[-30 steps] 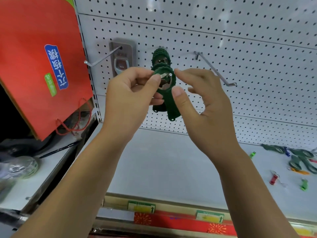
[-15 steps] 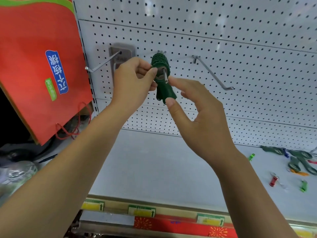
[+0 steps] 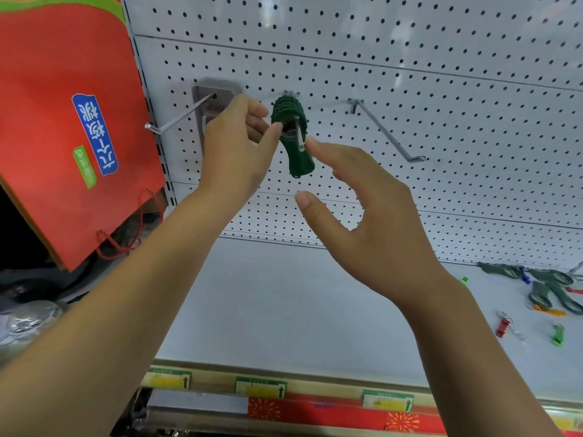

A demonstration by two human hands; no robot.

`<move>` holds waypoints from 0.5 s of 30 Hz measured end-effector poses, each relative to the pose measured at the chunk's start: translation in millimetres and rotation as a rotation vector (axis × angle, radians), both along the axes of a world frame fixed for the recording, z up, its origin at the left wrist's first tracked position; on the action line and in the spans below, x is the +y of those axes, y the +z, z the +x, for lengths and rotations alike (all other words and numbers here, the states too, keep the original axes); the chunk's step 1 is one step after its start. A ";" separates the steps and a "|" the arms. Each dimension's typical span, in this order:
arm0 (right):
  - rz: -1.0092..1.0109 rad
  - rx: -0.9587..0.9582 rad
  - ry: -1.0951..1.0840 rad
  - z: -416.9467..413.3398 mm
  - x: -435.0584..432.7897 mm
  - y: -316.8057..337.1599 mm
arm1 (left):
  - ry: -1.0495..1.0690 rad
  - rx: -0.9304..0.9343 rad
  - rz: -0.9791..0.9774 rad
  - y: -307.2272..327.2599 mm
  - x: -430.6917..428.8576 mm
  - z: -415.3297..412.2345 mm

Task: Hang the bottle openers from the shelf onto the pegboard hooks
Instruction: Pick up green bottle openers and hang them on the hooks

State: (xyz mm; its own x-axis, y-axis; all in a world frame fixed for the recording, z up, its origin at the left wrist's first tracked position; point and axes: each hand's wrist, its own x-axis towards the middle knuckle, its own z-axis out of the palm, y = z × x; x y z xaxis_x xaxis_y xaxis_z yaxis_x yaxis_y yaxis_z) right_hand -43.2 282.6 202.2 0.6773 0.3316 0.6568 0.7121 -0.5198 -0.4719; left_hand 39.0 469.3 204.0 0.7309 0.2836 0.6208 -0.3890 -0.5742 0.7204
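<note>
Green bottle openers (image 3: 291,134) hang stacked on the middle pegboard hook (image 3: 299,138); the left hand (image 3: 239,146) pinches their upper edge with thumb and fingers; the right hand (image 3: 362,200) is spread, holding nothing, forefinger at the hook's tip; more openers (image 3: 549,288) lie on the shelf (image 3: 284,310) at right.

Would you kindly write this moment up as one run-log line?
step: hanging green bottle openers on middle hook | left hand: pinching opener | right hand: open, off it | more openers on shelf
</note>
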 end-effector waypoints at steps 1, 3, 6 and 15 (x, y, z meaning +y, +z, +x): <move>-0.004 -0.004 -0.002 0.3 -1.2 -0.6 | 0.005 -0.015 0.046 -2.5 1.5 -3.6; -0.009 -0.005 -0.014 1.4 -4.8 -4.4 | 0.018 -0.018 0.150 -10.0 5.2 -13.4; -0.031 0.009 -0.059 3.9 -15.5 -18.0 | 0.040 0.085 0.330 -30.9 11.8 -33.1; -0.101 0.257 -0.262 -5.5 -69.9 -99.4 | -0.115 0.354 0.648 -122.2 -10.0 -84.1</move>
State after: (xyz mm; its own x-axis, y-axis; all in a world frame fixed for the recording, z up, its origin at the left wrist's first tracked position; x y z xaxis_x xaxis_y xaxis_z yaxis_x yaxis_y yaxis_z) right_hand -48.7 212.7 102.7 0.8861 0.1798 0.4272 0.4140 -0.7216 -0.5550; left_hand -45.1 459.4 81.9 0.9212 -0.1496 0.3593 -0.2801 -0.8958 0.3451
